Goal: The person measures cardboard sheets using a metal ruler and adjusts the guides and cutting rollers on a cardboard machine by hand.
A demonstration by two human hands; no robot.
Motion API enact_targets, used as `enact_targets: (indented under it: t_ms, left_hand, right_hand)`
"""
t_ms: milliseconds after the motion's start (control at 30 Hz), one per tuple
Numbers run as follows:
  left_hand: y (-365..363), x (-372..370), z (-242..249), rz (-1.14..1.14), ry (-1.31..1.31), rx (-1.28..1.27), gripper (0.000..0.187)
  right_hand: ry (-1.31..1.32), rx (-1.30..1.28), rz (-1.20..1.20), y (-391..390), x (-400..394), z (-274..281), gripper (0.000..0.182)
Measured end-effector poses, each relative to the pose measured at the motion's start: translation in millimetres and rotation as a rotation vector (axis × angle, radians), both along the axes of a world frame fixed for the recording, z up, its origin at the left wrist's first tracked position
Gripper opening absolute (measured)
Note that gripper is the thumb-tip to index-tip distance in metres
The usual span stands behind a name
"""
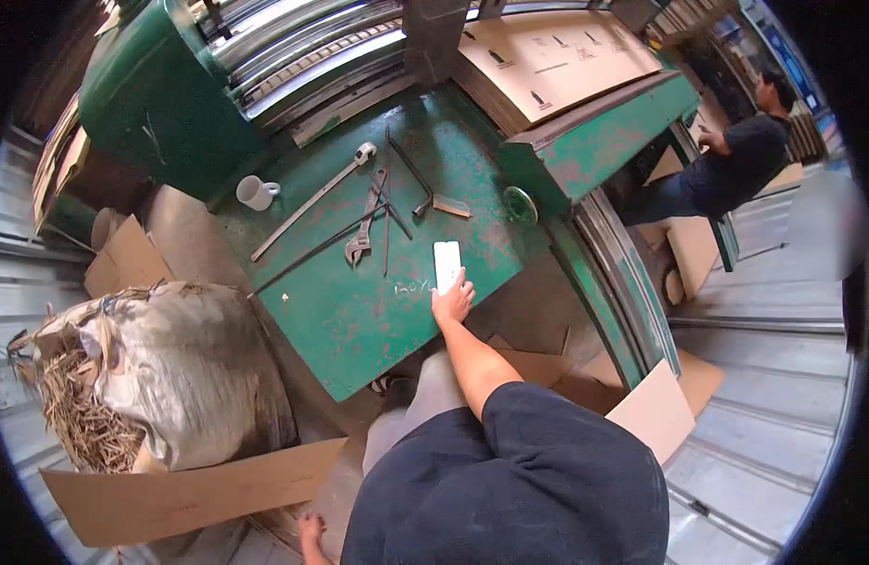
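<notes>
My right hand (454,299) rests at the near right part of a green metal table (359,330), closed on a white, flat, phone-like rectangle (447,263). Chalk-like marks are just left of it. Beyond the hand lie an adjustable wrench (360,237), a long metal bar with a thick head (312,202), an L-shaped wrench (421,200), thin dark rods and a small brown piece (451,205). A white mug (256,193) stands on the table's far left. Down at my side, my left hand (310,527) hangs with loosely bent fingers and no visible object.
Green machinery with rollers (312,42) rises behind the table. Printed cardboard sheets (557,61) are stacked at the back right, near a handwheel (520,204). A bulging sack (190,367) and cardboard flap (199,490) stand left. Another person (736,165) is at right.
</notes>
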State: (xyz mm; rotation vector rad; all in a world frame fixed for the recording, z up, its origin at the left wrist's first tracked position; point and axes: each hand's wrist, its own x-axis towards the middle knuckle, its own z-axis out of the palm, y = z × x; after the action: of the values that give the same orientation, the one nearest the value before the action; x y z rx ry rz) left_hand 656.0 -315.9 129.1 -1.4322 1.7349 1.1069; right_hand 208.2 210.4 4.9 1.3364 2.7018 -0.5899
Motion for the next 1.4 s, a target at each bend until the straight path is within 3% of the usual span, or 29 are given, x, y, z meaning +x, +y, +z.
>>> enact_targets:
  t_ms: [100, 267, 333, 467, 600, 667, 767, 900, 967, 1033, 1100, 1233, 1300, 1367, 1400]
  left_hand:
    - [-49, -16, -9, 0.142, 0.079, -0.017, 0.012]
    - [1, -133, -14, 0.154, 0.284, -0.028, 0.017]
    - [45, -182, -9, -0.134, 0.345, 0.025, 0.022]
    - [123, -257, -30, -0.371, 0.39, 0.11, 0.029]
    - [202, -333, -21, -0.423, 0.366, 0.191, 0.029]
    - [226, -365, -31, -0.662, 0.373, 0.17, 0.034]
    - [289, -441, 2, -0.553, 0.429, 0.27, 0.035]
    - [365, -566, 43, -0.637, 0.655, 0.287, 0.037]
    - [412, -635, 88, -0.756, 0.846, 0.222, 0.039]
    - [457, -706, 134, -0.71, 0.94, 0.205, 0.043]
    - [494, -781, 171, -0.819, 1.044, 0.03, 0.045]
    - [522, -958, 211, -0.812, 1.407, 0.138, 0.049]
    - [546, -1041, 245, -0.899, 1.42, -0.195, 0.049]
    - [569, -1126, 256, -0.913, 1.631, -0.073, 0.047]
    - [568, -1164, 261, -1.022, 1.538, -0.259, 0.049]
  right_hand:
    - [0.022, 0.014, 0.04, 4, 1, 1, 0.098]
    - [0.078, -0.016, 0.25, 16, -3, 4, 0.099]
    - [0.074, -0.064, 0.325, 24, -3, 8, 0.098]
    - [0.102, -0.169, 0.37, 53, -12, 27, 0.095]
    - [0.349, -0.212, 0.399, 103, -39, 66, 0.088]
    - [0.62, -0.047, 0.444, 151, -75, 104, 0.08]
    - [0.766, 0.161, 0.345, 240, -121, 164, 0.07]
    - [0.667, 0.247, 0.064, 345, -165, 177, 0.066]
    - [0.581, 0.296, 0.037, 364, -173, 167, 0.065]
    - [0.435, 0.423, -0.025, 382, -188, 158, 0.064]
    - [0.42, 0.412, -0.054, 390, -189, 150, 0.062]
    - [0.51, 0.246, -0.065, 402, -184, 167, 0.053]
    - [0.509, 0.258, -0.091, 403, -183, 165, 0.052]
    - [0.511, 0.25, -0.065, 407, -188, 163, 0.051]
    - [0.487, 0.27, -0.078, 407, -189, 163, 0.049]
